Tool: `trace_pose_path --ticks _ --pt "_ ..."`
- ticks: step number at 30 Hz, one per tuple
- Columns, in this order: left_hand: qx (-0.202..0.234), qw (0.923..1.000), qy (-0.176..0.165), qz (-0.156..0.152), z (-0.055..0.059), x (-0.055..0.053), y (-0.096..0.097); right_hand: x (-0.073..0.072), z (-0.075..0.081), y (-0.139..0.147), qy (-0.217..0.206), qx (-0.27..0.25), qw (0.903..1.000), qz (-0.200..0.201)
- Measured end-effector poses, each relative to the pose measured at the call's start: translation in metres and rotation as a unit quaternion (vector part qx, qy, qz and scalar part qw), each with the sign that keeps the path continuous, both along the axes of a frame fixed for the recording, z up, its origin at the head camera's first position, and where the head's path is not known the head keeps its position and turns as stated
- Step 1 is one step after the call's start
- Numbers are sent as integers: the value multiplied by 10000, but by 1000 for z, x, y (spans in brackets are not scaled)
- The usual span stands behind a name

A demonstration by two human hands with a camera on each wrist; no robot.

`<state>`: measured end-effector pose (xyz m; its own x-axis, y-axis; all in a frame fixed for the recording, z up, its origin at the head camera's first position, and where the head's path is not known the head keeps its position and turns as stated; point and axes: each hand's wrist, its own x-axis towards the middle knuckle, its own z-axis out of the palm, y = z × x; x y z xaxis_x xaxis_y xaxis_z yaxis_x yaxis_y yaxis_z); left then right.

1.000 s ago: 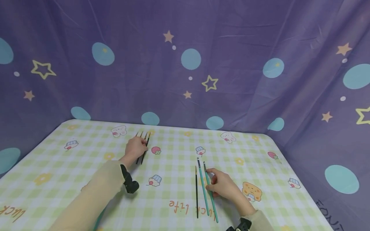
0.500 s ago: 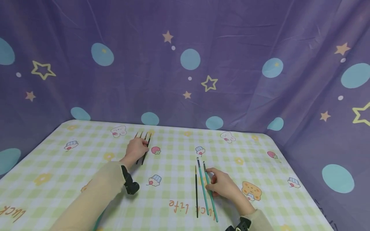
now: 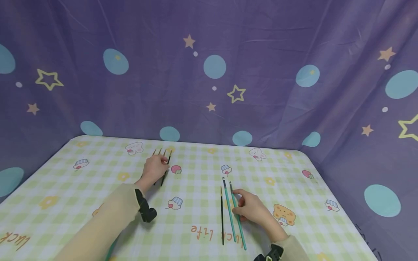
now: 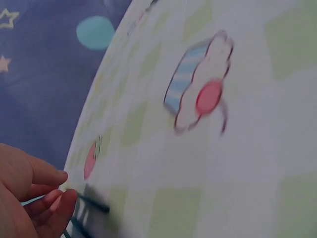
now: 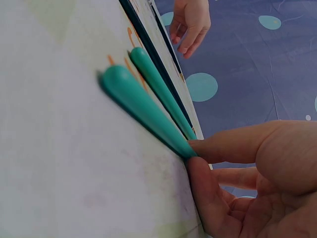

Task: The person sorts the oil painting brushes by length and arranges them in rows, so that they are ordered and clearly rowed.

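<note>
In the head view my left hand (image 3: 155,169) pinches a dark paintbrush (image 3: 164,177) between thumb and fingers, over the far left of the table. Several other dark brushes lie side by side with it, partly hidden under the hand, their tips (image 3: 159,151) pointing away. My right hand (image 3: 251,208) grips the upper part of a teal paintbrush (image 3: 240,230), whose rounded end shows large in the right wrist view. To its left lie a second teal paintbrush (image 3: 230,215) and a thin black paintbrush (image 3: 222,219), roughly parallel and apart from each other.
A further teal stick (image 3: 111,250) pokes out beneath the left sleeve near the front edge. The checked tablecloth (image 3: 196,185) carries printed cupcakes and strawberries. Behind the table hangs a purple curtain (image 3: 147,90).
My left hand has shifted slightly to the right, and the dark paintbrush it pinches now stands a little farther from its neighbours. The right hand and its teal paintbrush stay in place.
</note>
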<state>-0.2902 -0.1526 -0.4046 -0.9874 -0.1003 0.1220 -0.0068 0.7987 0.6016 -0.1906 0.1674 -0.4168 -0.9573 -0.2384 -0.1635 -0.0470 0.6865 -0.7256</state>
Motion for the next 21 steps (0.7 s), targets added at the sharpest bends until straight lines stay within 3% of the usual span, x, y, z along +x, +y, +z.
trace_pose_path --ticks 10,21 --pt "322 9989 147 -307 -1 32 39 -1 0 0 39 41 10000 -9" --pt "1094 9883 -389 -986 -4 63 76 -1 -2 1 83 52 9999 80"
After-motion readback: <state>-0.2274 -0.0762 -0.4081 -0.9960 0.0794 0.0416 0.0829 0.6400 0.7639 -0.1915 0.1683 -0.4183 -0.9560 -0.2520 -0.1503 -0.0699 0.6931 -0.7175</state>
